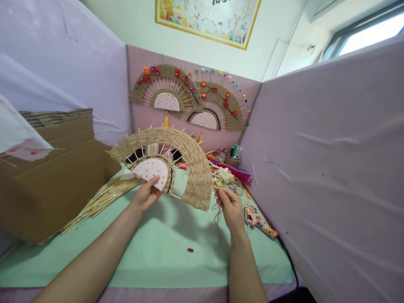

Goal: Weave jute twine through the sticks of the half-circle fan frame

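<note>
A half-round woven fan [197, 176] of tan twine on thin sticks is held up above the table. My left hand [147, 194] grips it at the lower middle, with the thumb over its white half-circle patch [154, 170] with pink spots. At the fan's right edge, my right hand [227, 204] is closed in a pinch, close to the protruding stick ends. Thin twine [217, 216] hangs down beside those fingers; its end between the fingertips is mostly hidden.
Two finished-looking fans with red flowers [177, 73] hang on the pink back panel. A cardboard box [57, 181] and a bundle of thin sticks [101, 195] lie left. Pen cups [233, 160], pipe cleaners [233, 170] and a patterned glue gun [259, 221] are right. A small red piece [190, 250] lies in front.
</note>
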The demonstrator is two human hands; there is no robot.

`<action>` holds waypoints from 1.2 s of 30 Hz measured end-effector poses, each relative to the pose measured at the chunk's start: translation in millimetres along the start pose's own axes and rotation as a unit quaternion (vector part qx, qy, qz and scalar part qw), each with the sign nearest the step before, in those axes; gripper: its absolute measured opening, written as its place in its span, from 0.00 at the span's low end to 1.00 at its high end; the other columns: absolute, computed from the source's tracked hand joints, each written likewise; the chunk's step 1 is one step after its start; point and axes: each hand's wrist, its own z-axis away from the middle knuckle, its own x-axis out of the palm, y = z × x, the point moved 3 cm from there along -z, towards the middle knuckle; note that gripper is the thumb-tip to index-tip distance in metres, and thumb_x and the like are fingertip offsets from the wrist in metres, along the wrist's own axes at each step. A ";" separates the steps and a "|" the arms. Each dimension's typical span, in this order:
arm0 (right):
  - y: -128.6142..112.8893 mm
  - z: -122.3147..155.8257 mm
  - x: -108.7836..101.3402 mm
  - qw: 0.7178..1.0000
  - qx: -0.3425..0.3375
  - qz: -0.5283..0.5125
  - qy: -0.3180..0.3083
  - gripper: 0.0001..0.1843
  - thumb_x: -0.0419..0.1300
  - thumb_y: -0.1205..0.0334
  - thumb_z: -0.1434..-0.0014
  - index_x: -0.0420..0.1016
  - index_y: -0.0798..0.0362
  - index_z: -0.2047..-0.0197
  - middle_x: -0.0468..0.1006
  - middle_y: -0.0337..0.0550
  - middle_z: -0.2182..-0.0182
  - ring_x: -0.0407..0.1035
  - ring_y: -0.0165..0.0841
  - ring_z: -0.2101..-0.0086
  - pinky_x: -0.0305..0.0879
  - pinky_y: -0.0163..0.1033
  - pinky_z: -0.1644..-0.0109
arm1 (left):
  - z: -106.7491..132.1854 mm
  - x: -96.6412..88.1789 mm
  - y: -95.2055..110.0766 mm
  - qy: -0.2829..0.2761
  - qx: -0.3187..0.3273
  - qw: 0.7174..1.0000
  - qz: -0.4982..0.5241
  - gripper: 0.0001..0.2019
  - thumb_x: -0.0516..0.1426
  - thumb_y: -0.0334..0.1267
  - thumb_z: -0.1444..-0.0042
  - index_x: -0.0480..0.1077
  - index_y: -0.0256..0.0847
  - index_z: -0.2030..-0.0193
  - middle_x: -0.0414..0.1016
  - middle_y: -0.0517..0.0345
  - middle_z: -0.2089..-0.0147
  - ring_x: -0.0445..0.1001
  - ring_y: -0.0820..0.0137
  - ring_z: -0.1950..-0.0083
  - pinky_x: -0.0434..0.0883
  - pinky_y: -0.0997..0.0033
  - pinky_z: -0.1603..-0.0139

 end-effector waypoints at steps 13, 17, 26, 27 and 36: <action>-4.8 13.3 -0.5 0.990 -0.086 0.115 -0.004 0.16 0.51 0.55 0.41 0.77 0.54 0.64 0.70 0.41 0.75 0.64 0.31 0.72 0.60 0.35 0.69 | 0.0 2.3 2.8 -0.008 0.007 1.000 0.004 0.17 0.49 0.21 0.44 0.69 0.36 0.51 0.79 0.54 0.65 0.78 0.71 0.64 0.76 0.73 0.60; -10.0 19.1 1.5 0.978 -0.143 0.155 0.004 0.14 0.52 0.58 0.41 0.76 0.54 0.70 0.71 0.42 0.76 0.66 0.32 0.70 0.62 0.38 0.64 | -1.2 0.9 1.9 -0.009 0.009 1.000 0.003 0.17 0.49 0.21 0.44 0.69 0.36 0.50 0.79 0.53 0.63 0.78 0.71 0.64 0.76 0.73 0.60; -10.5 27.6 2.4 0.934 -0.251 0.253 0.034 0.08 0.54 0.66 0.44 0.75 0.54 0.63 0.69 0.41 0.75 0.61 0.29 0.76 0.60 0.35 0.72 | -5.1 -2.2 0.0 -0.012 0.014 1.000 0.000 0.18 0.50 0.20 0.45 0.69 0.37 0.50 0.79 0.53 0.62 0.77 0.71 0.63 0.75 0.73 0.59; -10.4 29.6 2.5 0.928 -0.259 0.265 0.044 0.08 0.55 0.66 0.44 0.74 0.54 0.63 0.68 0.41 0.75 0.60 0.28 0.76 0.60 0.35 0.72 | -6.0 -2.4 -0.4 -0.014 0.015 1.000 0.002 0.18 0.50 0.20 0.45 0.69 0.37 0.50 0.79 0.52 0.62 0.77 0.71 0.63 0.75 0.73 0.59; -7.0 59.0 14.5 0.904 -0.258 0.295 0.174 0.08 0.55 0.69 0.44 0.72 0.55 0.61 0.72 0.44 0.71 0.64 0.29 0.73 0.64 0.36 0.70 | -7.5 -1.9 -7.4 -0.007 0.014 1.000 0.006 0.18 0.51 0.19 0.46 0.70 0.38 0.51 0.78 0.51 0.59 0.77 0.72 0.62 0.74 0.75 0.58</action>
